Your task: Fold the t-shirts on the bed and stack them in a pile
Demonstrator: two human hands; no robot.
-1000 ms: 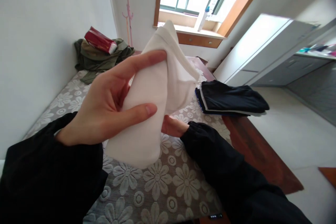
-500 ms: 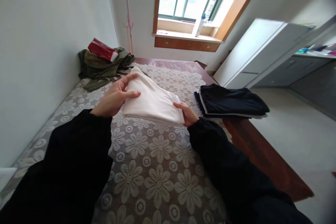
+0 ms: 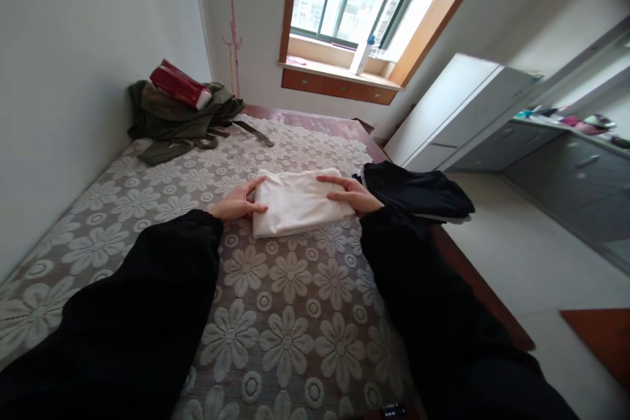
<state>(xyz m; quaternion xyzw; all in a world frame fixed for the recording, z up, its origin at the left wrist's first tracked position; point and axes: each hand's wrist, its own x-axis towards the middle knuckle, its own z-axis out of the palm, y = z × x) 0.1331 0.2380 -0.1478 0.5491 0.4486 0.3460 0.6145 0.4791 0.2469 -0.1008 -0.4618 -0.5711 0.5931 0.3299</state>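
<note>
Opposite window (image 3: 361,3), white cloth (image 3: 298,205) on tablecloth (image 3: 290,275)

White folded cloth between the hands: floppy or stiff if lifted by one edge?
Probably floppy: the white folded cloth looks soft and creased, so its folds may open. Unlikely to roll, given its flat shape. Pushed, it may drag on the textured floral cover.

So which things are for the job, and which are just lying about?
For the job:
folded white cloth, held by left hand and right hand
dark-topped stack of folded clothes, probably

Just lying about:
green fabric backpack
shiny red rectangular pack
</note>
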